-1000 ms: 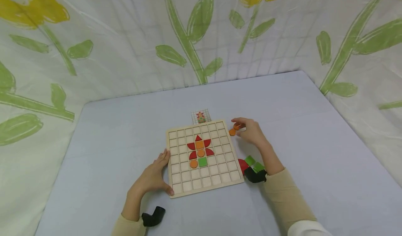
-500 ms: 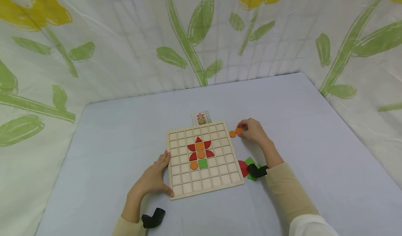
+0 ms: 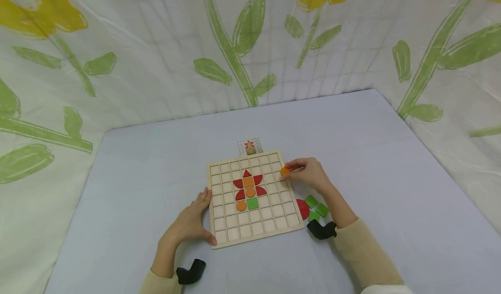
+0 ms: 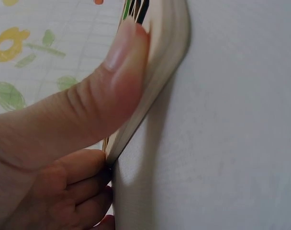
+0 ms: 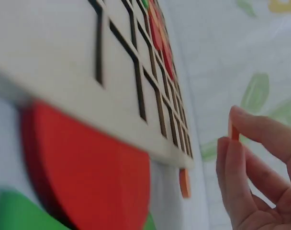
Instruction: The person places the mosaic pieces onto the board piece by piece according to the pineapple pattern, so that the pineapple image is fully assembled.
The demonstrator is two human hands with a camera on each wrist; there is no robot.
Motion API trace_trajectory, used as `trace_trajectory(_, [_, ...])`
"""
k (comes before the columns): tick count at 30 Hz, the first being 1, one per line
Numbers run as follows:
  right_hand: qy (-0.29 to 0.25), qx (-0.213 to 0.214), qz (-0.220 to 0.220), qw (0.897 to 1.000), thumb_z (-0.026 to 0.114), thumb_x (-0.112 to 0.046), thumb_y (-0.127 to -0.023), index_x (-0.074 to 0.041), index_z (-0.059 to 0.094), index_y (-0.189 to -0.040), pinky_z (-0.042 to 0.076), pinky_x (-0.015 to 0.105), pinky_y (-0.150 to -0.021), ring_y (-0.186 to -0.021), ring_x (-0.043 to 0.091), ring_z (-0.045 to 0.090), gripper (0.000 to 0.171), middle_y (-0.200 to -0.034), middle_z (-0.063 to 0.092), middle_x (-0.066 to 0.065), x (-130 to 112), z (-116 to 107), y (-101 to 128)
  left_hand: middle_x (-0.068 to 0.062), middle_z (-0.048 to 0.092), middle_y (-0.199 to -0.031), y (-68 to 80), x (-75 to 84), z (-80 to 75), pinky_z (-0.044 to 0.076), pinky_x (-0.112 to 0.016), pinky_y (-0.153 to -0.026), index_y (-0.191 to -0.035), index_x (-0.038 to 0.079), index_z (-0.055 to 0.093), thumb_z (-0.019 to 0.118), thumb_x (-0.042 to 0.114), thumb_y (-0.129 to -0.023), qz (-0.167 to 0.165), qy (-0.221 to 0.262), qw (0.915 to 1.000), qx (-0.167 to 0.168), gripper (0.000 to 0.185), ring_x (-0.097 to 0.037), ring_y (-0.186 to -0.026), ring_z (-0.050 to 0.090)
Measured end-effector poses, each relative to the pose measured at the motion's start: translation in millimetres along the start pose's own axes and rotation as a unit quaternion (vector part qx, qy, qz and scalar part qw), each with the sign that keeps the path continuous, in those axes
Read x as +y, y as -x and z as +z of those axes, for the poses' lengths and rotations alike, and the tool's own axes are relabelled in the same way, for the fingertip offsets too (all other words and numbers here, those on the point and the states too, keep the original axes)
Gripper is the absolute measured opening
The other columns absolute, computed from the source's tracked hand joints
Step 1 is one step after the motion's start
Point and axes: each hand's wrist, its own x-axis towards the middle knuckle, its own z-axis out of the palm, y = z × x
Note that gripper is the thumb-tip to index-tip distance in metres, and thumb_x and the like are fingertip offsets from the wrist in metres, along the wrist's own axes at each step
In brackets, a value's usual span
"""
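1. Head view showed the left hand (image 3: 188,225) at the left side of the picture, resting on the table (image 3: 156,163). Its fingers lay along the left edge of the wooden board (image 3: 223,237), and the thumb pressed on the near left corner. The fingers were fairly straight and were not curled around anything.
2. In the left wrist view the thumb (image 4: 112,81) lay flat against the pale edge of the board (image 4: 169,38), with the other fingers tucked beside the lower part of the edge.
3. The board lay flat in the middle of the table, a grid of small square cells. Near its centre some pieces were already set: a red triangle (image 3: 247,172) at the top, an orange square (image 3: 248,182) under it with red petals (image 3: 238,183) at its sides, then an orange circle (image 3: 250,192), another orange circle (image 3: 241,205) lower left, and a green square (image 3: 252,203) beside it.
4. Just behind the far edge of the board lay a small pattern card (image 3: 249,146).
5. The right hand (image 3: 311,175) was over the right edge of the board. It pinched an orange disc (image 3: 285,171) between thumb and fingertips, just above the cells of the right columns. The right wrist view showed the disc (image 5: 233,130) edge-on between the fingers.
6. Right of the near corner of the board, on the table, lay a red half circle (image 3: 302,209) and green pieces (image 3: 317,209), close together.
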Motion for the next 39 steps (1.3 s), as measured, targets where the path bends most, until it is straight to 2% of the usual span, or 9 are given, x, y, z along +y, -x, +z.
trace_trajectory(3, [0.005,-0.013,-0.017,1.0,0.084,-0.015,-0.074,0.002,0.073,-0.102,0.054,0.029,-0.074,-0.079,0.017,0.067,0.035,-0.093,0.073,0.008,-4,11,7,-0.025,0.018,-0.156,-1.0,-0.9,-0.1,0.023,-0.064,-0.11,-0.149,-0.009,0.022,0.097,0.026,-0.044,-0.001,0.0,1.0,0.001,0.133,-0.046,-0.142,0.019])
trace_trajectory(10, [0.059,-0.045,-0.072,0.995,0.085,-0.012,-0.072,-0.001,0.075,-0.092,0.057,0.028,-0.067,-0.072,0.014,0.068,0.024,-0.082,0.073,0.003,-9,34,15,-0.023,0.017,-0.157,-2.4,-0.9,1.5,0.023,-0.063,-0.11,-0.149,-0.009,0.022,0.098,0.026,-0.045,-0.008,0.004,1.0,-0.001,0.133,-0.045,-0.142,0.018])
trace_trajectory(19, [0.089,-0.095,-0.1,0.986,0.086,-0.005,-0.068,0.0,0.074,-0.088,0.055,0.024,-0.061,-0.064,0.009,0.064,0.023,-0.073,0.07,0.0,-12,52,20,-0.024,0.019,-0.156,0.2,2.1,0.5,0.023,-0.062,-0.11,-0.149,-0.009,0.023,0.098,0.026,-0.044,-0.007,0.003,1.0,-0.001,0.133,-0.045,-0.142,0.019])
trace_trajectory(27, [0.136,-0.097,-0.112,0.98,0.086,-0.007,-0.069,-0.003,0.074,-0.088,0.052,0.022,-0.062,-0.066,0.007,0.058,0.023,-0.075,0.066,-0.003,-15,59,24,-0.024,0.018,-0.156,-0.9,0.7,0.5,0.023,-0.062,-0.11,-0.149,-0.009,0.023,0.098,0.027,-0.045,-0.006,-0.003,1.0,-0.002,0.133,-0.045,-0.142,0.019])
trace_trajectory(32, [0.137,-0.095,-0.112,0.98,0.086,-0.007,-0.07,-0.003,0.073,-0.089,0.052,0.022,-0.063,-0.067,0.007,0.058,0.023,-0.077,0.066,-0.003,-16,59,25,-0.024,0.018,-0.157,-0.9,1.6,0.1,0.023,-0.062,-0.111,-0.149,-0.009,0.023,0.098,0.027,-0.045,-0.008,-0.002,1.0,-0.005,0.133,-0.044,-0.143,0.019])
trace_trajectory(39, [0.14,-0.094,-0.124,0.978,0.081,-0.005,-0.075,-0.003,0.075,-0.088,0.052,0.021,-0.062,-0.068,0.006,0.06,0.014,-0.078,0.069,-0.001,-16,58,27,-0.024,0.018,-0.156,-1.8,1.2,0.9,0.023,-0.063,-0.11,-0.149,-0.009,0.023,0.098,0.027,-0.045,-0.008,-0.005,0.9999,-0.005,0.133,-0.045,-0.142,0.019])
